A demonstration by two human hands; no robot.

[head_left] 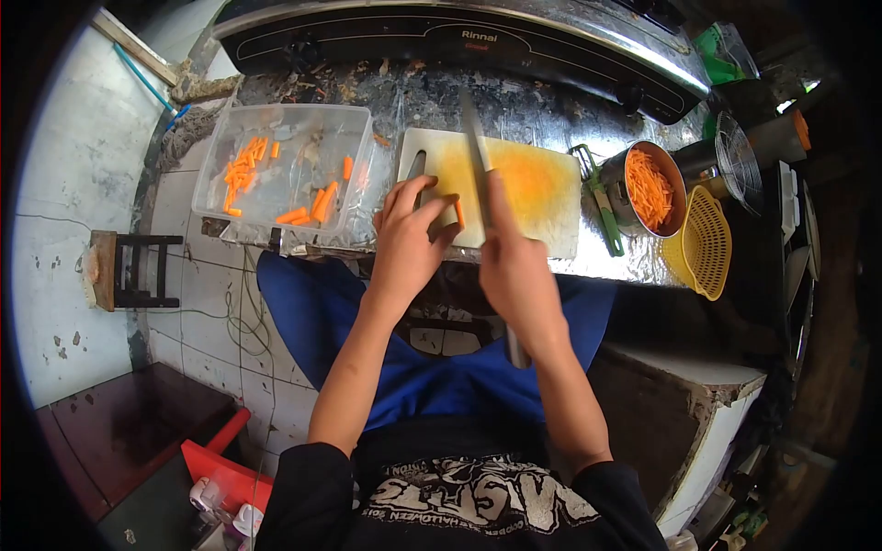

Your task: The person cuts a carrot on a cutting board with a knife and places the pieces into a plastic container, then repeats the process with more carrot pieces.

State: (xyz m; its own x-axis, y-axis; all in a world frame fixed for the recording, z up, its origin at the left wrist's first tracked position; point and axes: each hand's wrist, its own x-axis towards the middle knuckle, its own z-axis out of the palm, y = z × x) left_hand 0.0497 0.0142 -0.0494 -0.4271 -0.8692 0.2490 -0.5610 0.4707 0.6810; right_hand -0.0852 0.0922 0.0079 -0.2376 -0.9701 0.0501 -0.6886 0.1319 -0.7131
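My right hand (516, 275) is wrapped round the handle of a kitchen knife (473, 133), its index finger stretched along toward the blade. The blade points away from me over a white cutting board (559, 241) stained orange. On the board, just left of the blade, my left hand (412, 225) pinches a short piece of carrot (459, 214) between bent fingers and thumb. A clear plastic container (285, 115) with several cut carrot sticks (241, 170) stands to the left of the board. Part of the knife handle is hidden by my right hand.
Right of the board lies a green-handled peeler (606, 216). Beside it are a metal pot (675, 170) of shredded carrot (649, 188) and a yellow plastic basket (703, 248). A black Rinnai stove (459, 41) borders the far side. A small stool (115, 266) stands at left.
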